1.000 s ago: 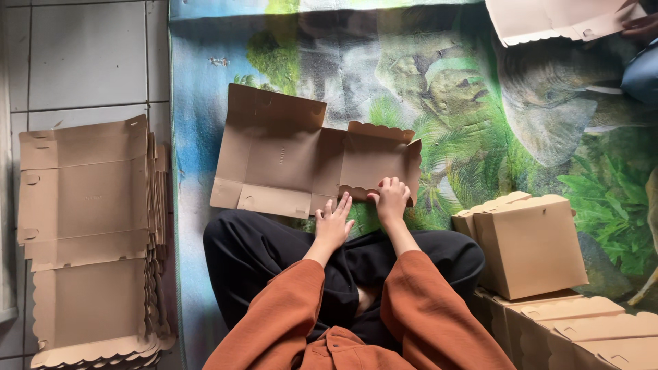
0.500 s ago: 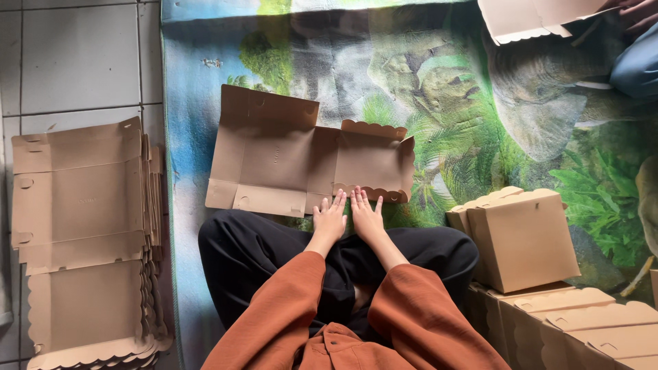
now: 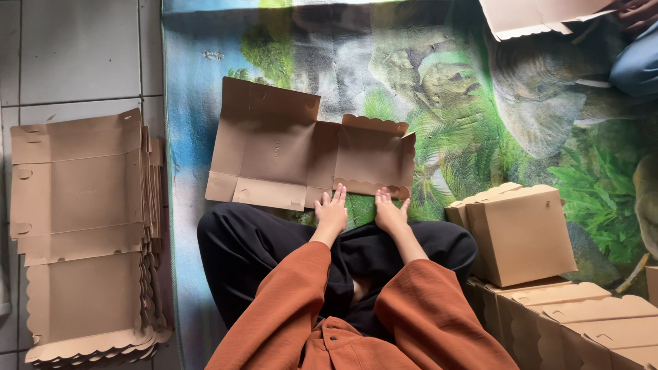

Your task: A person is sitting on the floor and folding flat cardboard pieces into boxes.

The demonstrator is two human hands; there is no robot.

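Down on the jungle-print mat (image 3: 480, 137), flat brown box blank (image 3: 301, 154) right ahead, left hand (image 3: 332, 212) and right hand (image 3: 391, 212) spread, empty, pressing its near edge — best kept even along the crease.

Hands (image 3: 360, 211) now apart along cardboard blank's (image 3: 308, 154) near edge

- Stack of flat cardboard box blanks (image 3: 82, 233), scalloped edges, on the grey tiled floor (image 3: 75, 55) at left.
- Printed play mat (image 3: 439, 82), green foliage and grey animals on blue.
- Folded cardboard box (image 3: 524, 236), closed, at right on the mat.
- More folded boxes (image 3: 582, 322) below it, touching.
- Another person's blue sleeve (image 3: 634, 65) and a box blank (image 3: 531, 15), top right.
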